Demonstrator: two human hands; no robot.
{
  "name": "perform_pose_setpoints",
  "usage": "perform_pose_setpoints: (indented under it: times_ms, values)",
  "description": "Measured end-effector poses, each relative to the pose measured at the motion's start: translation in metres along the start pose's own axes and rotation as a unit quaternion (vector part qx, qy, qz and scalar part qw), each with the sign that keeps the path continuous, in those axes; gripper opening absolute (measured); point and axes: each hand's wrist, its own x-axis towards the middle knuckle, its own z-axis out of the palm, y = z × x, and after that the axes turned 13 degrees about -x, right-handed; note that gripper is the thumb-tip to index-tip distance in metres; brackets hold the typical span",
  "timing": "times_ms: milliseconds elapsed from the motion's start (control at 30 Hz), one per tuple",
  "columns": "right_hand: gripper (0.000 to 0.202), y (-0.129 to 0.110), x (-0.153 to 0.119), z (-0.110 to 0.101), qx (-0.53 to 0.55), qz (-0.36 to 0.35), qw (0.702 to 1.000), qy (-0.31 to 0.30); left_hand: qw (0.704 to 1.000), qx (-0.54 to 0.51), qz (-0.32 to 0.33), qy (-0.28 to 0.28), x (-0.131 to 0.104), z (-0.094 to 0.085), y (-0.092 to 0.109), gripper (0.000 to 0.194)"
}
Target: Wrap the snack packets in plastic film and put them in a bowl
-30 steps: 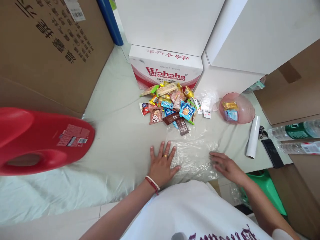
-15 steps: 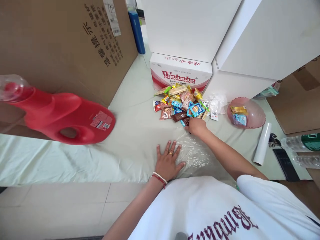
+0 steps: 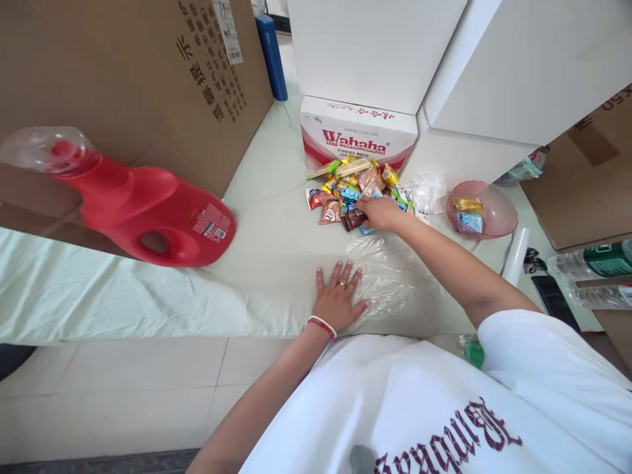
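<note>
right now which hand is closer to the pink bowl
Right. The right hand is over the snack pile, to the left of the pink bowl; the left hand lies flat, farther left and closer to the person's body.

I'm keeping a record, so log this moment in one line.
left hand: palm down, plastic film's edge | right hand: at snack pile | pink bowl: holds packets

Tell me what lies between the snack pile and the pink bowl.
The head view shows crumpled clear plastic and a white packet between the snack pile and the pink bowl.
</note>
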Motion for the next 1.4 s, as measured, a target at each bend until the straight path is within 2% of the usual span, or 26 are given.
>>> perform_pose_setpoints:
  times_ms: [100, 200, 300, 367, 433, 500, 600, 633, 700, 767, 833, 933, 1033, 1100, 1167, 1233, 1300, 1400]
  values:
    - [0.050, -0.018, 0.018, 0.009, -0.052, -0.038, 0.998, -0.028, 1.000, 0.008, 0.000, -0.003, 0.000, 0.001, 0.000, 0.082]
    - [0.049, -0.018, 0.010, 0.010, -0.056, -0.033, 0.998, -0.012, 1.000, 0.016, -0.004, -0.005, 0.001, 0.002, -0.001, 0.083]
    - [0.055, -0.001, -0.029, -0.003, 0.018, 0.018, 0.998, 0.062, 1.000, 0.022, -0.009, -0.005, 0.002, 0.003, -0.001, 0.084]
    - [0.060, 0.013, -0.067, -0.011, 0.094, 0.057, 0.984, 0.137, 1.000, 0.020, -0.010, -0.004, 0.003, 0.003, -0.001, 0.084]
    - [0.062, 0.020, -0.105, -0.010, 0.162, 0.059, 0.971, 0.164, 1.000, 0.016, -0.010, -0.001, 0.003, 0.004, -0.001, 0.084]
    - [0.057, 0.016, -0.135, 0.002, 0.198, 0.037, 0.974, 0.100, 1.000, 0.011, -0.011, -0.001, 0.004, 0.004, -0.001, 0.085]
    - [0.046, -0.008, -0.156, 0.035, 0.160, 0.033, 0.985, -0.047, 1.000, 0.004, -0.015, -0.006, 0.006, 0.004, -0.001, 0.087]
    - [0.045, -0.017, -0.157, 0.046, 0.137, 0.040, 0.987, -0.077, 1.000, 0.001, -0.017, -0.008, 0.007, 0.004, -0.001, 0.086]
    - [0.051, -0.032, -0.158, 0.064, 0.112, 0.050, 0.988, -0.091, 1.000, -0.006, -0.017, -0.011, 0.008, 0.003, -0.001, 0.083]
    - [0.063, -0.038, -0.163, 0.075, 0.125, 0.057, 0.989, -0.060, 1.000, -0.015, -0.013, -0.010, 0.008, 0.002, -0.003, 0.075]
    - [0.066, -0.036, -0.178, 0.083, 0.167, 0.066, 0.984, 0.003, 1.000, -0.025, -0.016, 0.009, 0.006, 0.003, -0.006, 0.066]
    - [0.037, -0.027, -0.218, 0.097, 0.239, 0.059, 0.963, 0.109, 0.996, -0.032, -0.025, 0.084, -0.001, 0.006, -0.010, 0.061]
    - [0.022, -0.027, -0.264, 0.119, 0.284, 0.027, 0.945, 0.161, 0.990, -0.035, 0.002, 0.137, -0.008, 0.010, -0.013, 0.055]
    - [0.029, -0.033, -0.288, 0.136, 0.301, 0.032, 0.938, 0.166, 0.991, -0.056, 0.040, 0.117, -0.010, 0.011, -0.014, 0.051]
    - [0.038, -0.041, -0.302, 0.152, 0.313, 0.052, 0.933, 0.171, 0.989, -0.101, 0.096, 0.043, -0.010, 0.010, -0.016, 0.053]
    - [0.035, -0.049, -0.307, 0.165, 0.321, 0.075, 0.926, 0.183, 0.977, -0.158, 0.140, -0.039, -0.011, 0.006, -0.020, 0.050]
    - [0.025, -0.053, -0.307, 0.175, 0.326, 0.098, 0.920, 0.196, 0.964, -0.207, 0.145, -0.083, -0.013, 0.001, -0.024, 0.043]
    - [0.018, -0.049, -0.304, 0.181, 0.334, 0.112, 0.914, 0.200, 0.958, -0.236, 0.119, -0.115, -0.017, -0.009, -0.027, 0.036]
